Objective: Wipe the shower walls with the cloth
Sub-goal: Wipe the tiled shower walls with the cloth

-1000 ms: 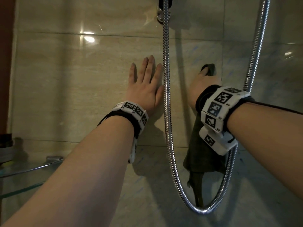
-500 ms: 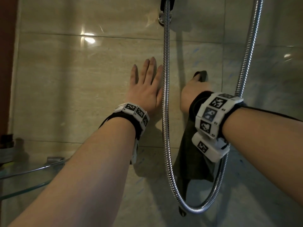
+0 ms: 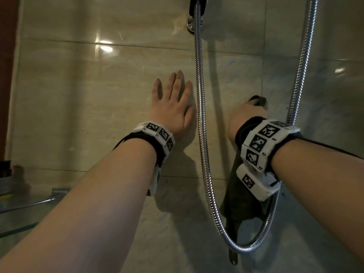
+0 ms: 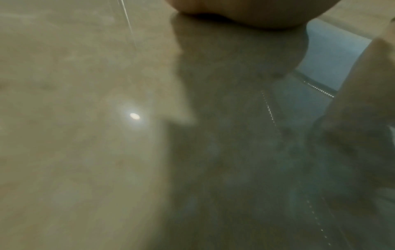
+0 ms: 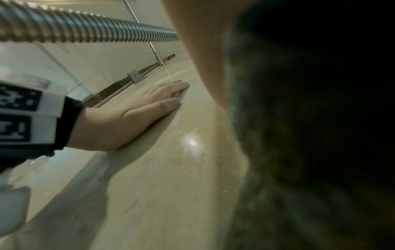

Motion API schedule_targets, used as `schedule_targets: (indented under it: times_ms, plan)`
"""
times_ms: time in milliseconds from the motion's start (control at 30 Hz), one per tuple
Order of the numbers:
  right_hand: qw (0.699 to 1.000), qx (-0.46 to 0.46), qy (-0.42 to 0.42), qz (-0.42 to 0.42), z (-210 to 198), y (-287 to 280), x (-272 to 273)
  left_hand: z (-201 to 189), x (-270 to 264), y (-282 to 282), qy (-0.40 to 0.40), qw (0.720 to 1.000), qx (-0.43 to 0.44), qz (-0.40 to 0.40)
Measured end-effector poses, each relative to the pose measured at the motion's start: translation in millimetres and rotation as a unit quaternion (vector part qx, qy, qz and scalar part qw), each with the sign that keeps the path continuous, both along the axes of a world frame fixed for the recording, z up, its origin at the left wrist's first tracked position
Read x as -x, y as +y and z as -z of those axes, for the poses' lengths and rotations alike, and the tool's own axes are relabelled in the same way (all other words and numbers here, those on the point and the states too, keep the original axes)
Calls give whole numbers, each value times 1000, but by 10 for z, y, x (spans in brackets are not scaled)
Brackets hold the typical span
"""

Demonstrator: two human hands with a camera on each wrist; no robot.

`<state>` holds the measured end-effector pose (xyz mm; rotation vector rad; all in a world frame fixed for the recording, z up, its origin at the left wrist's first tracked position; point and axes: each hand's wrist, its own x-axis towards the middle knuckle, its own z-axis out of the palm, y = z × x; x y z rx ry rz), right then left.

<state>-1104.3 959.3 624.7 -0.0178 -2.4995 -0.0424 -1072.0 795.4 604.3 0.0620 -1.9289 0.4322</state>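
Note:
The beige tiled shower wall (image 3: 78, 105) fills the head view. My left hand (image 3: 173, 103) lies flat on it with straight fingers, just left of the metal shower hose (image 3: 202, 154); the right wrist view shows this left hand (image 5: 132, 115) pressed to the tile. Right of the hose, my right hand (image 3: 244, 117) grips a dark green cloth (image 3: 240, 200) against the wall. The cloth's top pokes out above the curled fingers and the rest hangs below the wrist. In the right wrist view the cloth (image 5: 310, 135) blocks the right half.
The hose loops down and back up on the right, and the cloth's tail hangs inside the loop. A chrome hose bracket (image 3: 194, 14) sits at the top. A glass corner shelf (image 3: 23, 205) juts out at lower left. A tile seam runs vertically right of the cloth.
My right hand has slid the cloth lower on the wall, first a little left, then back right. The left hand has stayed flat in the same spot.

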Motion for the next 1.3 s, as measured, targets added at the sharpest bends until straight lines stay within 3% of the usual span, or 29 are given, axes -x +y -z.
schedule_targets:
  times_ms: [300,400,533,633,800,967,1100,1300]
  plan:
    - [994,-66,-69,-47,243,-27,-237,-198,-79,329,-19,997,-68,-39]
    - [991,-103,-33,-76,300,-74,-378,-252,-99,376,-7,998,-60,-35]
    - [990,-113,5,-89,324,-181,-365,-249,-94,370,51,995,-8,-91]
    - [986,-117,25,-116,228,-183,-356,-275,23,300,-10,998,-41,-36]
    - [977,-79,92,-173,1,-62,-345,-303,131,223,2,999,-44,-26]
    - [990,-50,63,-120,-255,-35,-331,-293,98,248,6,999,-47,-9]
    - [991,-11,76,-106,-238,-37,-300,-278,86,261,7,999,-49,-3]
    - [990,-126,36,-42,-95,-164,-403,-293,114,252,9,999,-47,-8]
